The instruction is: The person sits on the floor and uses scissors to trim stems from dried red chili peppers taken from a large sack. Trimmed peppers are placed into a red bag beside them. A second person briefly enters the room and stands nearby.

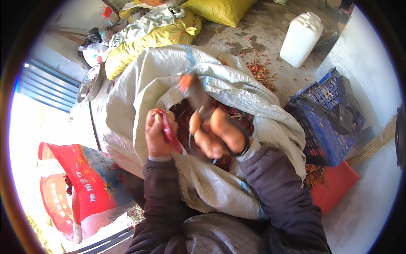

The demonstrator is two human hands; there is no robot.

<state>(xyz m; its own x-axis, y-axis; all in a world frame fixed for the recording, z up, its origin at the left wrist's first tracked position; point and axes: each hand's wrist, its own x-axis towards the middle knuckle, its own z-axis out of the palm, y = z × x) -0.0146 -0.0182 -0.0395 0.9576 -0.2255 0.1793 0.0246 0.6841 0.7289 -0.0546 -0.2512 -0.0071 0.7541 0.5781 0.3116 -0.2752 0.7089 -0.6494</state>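
Observation:
Pinched in my left hand (158,135) is a dried red chili pepper (168,130), its tip hanging down towards my wrist. My right hand (219,133) has its fingers through the dark handles of a pair of scissors (199,95), blurred by motion. A blurred orange-red bit (186,82) shows at the far end of the blades; what it is I cannot tell. Both hands are above the mouth of a large white woven sack (127,104) with its rim rolled down. Inside the sack lie dark red dried chilies (245,119), partly hidden by my right hand.
Yellow sacks (158,39) lie beyond the white one. A white plastic jerrycan (301,39) and scattered red scraps (261,71) are on the concrete floor. To the right stands a blue plastic crate (336,139); a red printed bag (95,184) is at left, near a metal basin (92,84).

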